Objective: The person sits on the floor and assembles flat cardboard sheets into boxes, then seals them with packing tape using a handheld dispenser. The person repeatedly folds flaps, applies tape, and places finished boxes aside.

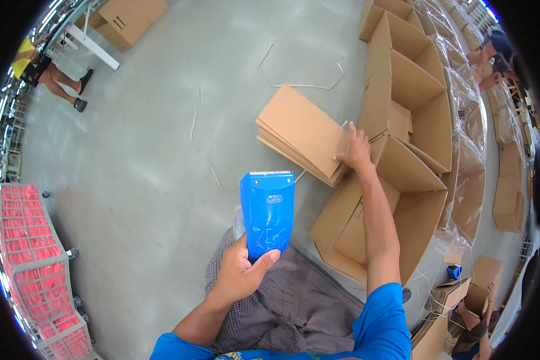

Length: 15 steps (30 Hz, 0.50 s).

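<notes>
The left hand (pixel 241 273) is gripping a blue tape dispenser (pixel 267 213) by its lower end, its long axis pointing up and away from the body with the toothed edge on top. The right hand (pixel 356 150) is reaching well ahead with fingers spread flat, pressing on the near right corner of a stack of flattened cardboard boxes (pixel 300 132). That stack is lying on the floor beyond the dispenser, just left of a row of open boxes (pixel 420 120), so the right hand is far nearer to it.
</notes>
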{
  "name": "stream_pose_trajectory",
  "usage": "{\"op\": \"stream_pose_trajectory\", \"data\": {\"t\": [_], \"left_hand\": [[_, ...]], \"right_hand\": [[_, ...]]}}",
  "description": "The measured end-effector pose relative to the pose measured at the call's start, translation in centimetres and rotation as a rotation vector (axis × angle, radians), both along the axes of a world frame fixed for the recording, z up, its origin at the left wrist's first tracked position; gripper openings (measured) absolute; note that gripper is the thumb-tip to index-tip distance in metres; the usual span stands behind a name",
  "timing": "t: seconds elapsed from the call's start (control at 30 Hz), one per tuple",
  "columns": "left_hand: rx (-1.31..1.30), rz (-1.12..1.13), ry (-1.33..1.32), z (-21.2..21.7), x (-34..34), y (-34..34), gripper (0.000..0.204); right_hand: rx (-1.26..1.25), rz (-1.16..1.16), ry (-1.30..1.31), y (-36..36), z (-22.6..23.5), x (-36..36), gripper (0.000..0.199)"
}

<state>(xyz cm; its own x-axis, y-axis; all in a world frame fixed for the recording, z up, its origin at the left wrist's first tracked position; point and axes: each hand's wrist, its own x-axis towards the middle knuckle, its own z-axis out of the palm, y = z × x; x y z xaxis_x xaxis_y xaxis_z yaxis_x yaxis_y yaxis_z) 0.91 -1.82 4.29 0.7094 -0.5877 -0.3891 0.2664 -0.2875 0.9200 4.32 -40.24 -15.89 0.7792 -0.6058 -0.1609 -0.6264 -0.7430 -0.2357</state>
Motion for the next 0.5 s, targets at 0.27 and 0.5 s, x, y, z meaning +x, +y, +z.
{"op": "stream_pose_trajectory", "data": {"t": [0.27,0.5], "left_hand": [[-0.055,0.03,-0.066,-1.2,-0.4,0.4,0.037],[-0.179,0.015,-0.036,-1.4,-1.2,0.7,0.038]], "right_hand": [[0.237,-0.198,-0.6,4.6,5.9,-6.0,0.03],[0.373,-0.834,-1.102,13.6,9.5,-26.4,0.031]]}}
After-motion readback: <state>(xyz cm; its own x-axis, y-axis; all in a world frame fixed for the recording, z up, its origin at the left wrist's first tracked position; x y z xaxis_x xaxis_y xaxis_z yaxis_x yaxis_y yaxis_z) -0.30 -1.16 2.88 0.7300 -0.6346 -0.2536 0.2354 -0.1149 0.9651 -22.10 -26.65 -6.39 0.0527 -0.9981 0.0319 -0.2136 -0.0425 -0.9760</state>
